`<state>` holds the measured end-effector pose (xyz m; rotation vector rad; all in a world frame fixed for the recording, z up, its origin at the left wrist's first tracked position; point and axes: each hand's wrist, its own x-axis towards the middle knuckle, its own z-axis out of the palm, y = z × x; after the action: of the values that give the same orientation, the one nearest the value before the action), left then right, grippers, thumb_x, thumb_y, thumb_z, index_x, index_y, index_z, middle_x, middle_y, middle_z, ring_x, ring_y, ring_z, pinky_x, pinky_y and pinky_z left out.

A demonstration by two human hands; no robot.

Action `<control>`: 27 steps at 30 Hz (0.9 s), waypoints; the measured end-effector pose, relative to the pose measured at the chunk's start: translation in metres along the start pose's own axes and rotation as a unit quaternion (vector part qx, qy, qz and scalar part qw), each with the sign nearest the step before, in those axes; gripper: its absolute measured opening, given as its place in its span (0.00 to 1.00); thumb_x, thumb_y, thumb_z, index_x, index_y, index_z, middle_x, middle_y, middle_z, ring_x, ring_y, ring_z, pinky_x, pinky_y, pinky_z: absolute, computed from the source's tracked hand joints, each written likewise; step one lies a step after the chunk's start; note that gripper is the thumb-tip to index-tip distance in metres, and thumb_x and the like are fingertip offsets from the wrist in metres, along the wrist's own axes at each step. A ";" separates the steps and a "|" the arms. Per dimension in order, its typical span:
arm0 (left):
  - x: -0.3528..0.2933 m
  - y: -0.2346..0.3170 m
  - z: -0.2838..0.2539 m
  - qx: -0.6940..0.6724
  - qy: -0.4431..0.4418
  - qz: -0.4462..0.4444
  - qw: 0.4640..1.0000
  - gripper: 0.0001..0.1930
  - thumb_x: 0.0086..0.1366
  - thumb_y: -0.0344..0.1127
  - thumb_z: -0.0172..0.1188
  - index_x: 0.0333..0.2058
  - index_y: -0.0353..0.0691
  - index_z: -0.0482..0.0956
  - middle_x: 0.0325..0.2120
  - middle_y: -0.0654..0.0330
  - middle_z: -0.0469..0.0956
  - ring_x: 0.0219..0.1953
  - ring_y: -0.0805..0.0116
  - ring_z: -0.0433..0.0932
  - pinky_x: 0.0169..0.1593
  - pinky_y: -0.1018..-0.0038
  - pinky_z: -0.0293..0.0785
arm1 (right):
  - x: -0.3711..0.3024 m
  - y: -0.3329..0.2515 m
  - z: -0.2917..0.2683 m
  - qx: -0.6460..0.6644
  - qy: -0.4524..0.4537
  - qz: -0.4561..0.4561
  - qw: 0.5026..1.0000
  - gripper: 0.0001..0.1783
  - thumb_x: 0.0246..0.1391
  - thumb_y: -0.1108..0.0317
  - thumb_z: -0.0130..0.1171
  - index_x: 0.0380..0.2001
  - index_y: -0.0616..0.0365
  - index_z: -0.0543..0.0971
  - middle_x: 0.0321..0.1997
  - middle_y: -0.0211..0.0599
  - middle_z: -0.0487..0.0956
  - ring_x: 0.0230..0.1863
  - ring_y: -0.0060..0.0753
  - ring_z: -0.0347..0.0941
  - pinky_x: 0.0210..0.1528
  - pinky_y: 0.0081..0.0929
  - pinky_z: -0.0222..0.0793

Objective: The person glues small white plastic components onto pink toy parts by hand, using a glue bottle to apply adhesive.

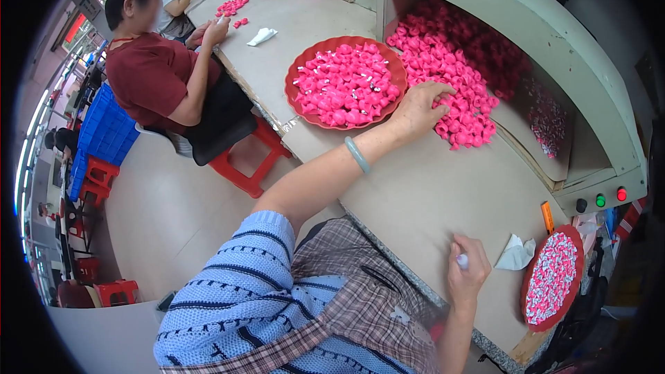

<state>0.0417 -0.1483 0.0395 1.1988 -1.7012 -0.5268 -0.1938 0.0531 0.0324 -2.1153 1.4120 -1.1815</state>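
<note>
A: Head view, first entry?
B: Left hand, upper centre of the frame: fingers curled onto a heap of pink pieces; whether one is gripped, cannot tell. Pale green bangle on the wrist.
A: Location of the heap?
B: Upper centre-right, on the tabletop, spilling from the opening of a pale green housing.
A: Right hand?
B: Lower right; fingers closed around a small white object, kind unclear.
A: Containers?
B: Two. Red scalloped dish, upper centre, filled with pink pieces, just left of the heap. Red dish, lower right, holding small pink-and-white bits.
A: Sundries?
B: Crumpled white tissue, between right hand and lower-right dish.
</note>
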 end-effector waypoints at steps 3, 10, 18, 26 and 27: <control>-0.001 -0.014 0.011 -0.157 -0.010 -0.068 0.985 0.15 0.57 0.29 0.63 0.44 0.35 0.78 0.36 0.55 0.80 0.38 0.67 0.78 0.44 0.71 0.75 | 0.002 -0.002 0.002 -0.010 0.000 0.007 1.000 0.09 0.45 0.82 0.62 0.33 0.62 0.79 0.27 0.42 0.78 0.26 0.38 0.76 0.28 0.28 0.71; -0.012 0.000 -0.002 -0.100 -0.039 -0.105 0.989 0.14 0.59 0.34 0.63 0.43 0.38 0.79 0.33 0.57 0.80 0.33 0.72 0.77 0.39 0.74 0.74 | 0.007 0.002 0.009 0.026 -0.011 0.024 0.999 0.10 0.46 0.81 0.62 0.34 0.62 0.79 0.29 0.42 0.78 0.26 0.35 0.75 0.28 0.26 0.71; -0.033 0.020 0.002 -0.177 0.075 0.004 0.981 0.13 0.62 0.34 0.60 0.45 0.36 0.76 0.33 0.58 0.77 0.34 0.71 0.76 0.39 0.73 0.73 | -0.002 0.003 -0.001 0.052 0.014 0.075 0.996 0.07 0.48 0.82 0.59 0.34 0.66 0.78 0.29 0.40 0.77 0.29 0.30 0.73 0.32 0.23 0.68; -0.077 0.011 -0.034 -0.282 -0.136 -0.084 0.946 0.12 0.67 0.33 0.53 0.46 0.34 0.75 0.35 0.59 0.77 0.34 0.74 0.79 0.37 0.76 0.76 | -0.007 0.016 0.000 0.113 -0.005 0.133 0.985 0.07 0.51 0.81 0.57 0.35 0.66 0.78 0.31 0.37 0.75 0.29 0.24 0.69 0.31 0.20 0.67; -0.077 0.004 -0.033 -0.257 -0.165 -0.065 0.950 0.12 0.67 0.33 0.54 0.46 0.34 0.75 0.35 0.59 0.78 0.34 0.73 0.79 0.37 0.75 0.77 | -0.006 0.013 0.001 0.155 0.003 0.166 0.974 0.07 0.52 0.81 0.57 0.36 0.65 0.77 0.32 0.36 0.75 0.29 0.22 0.69 0.30 0.18 0.66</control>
<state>0.0738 -0.0724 0.0232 0.8735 -1.6135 -1.2263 -0.2020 0.0524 0.0206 -1.5949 1.4103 -1.1830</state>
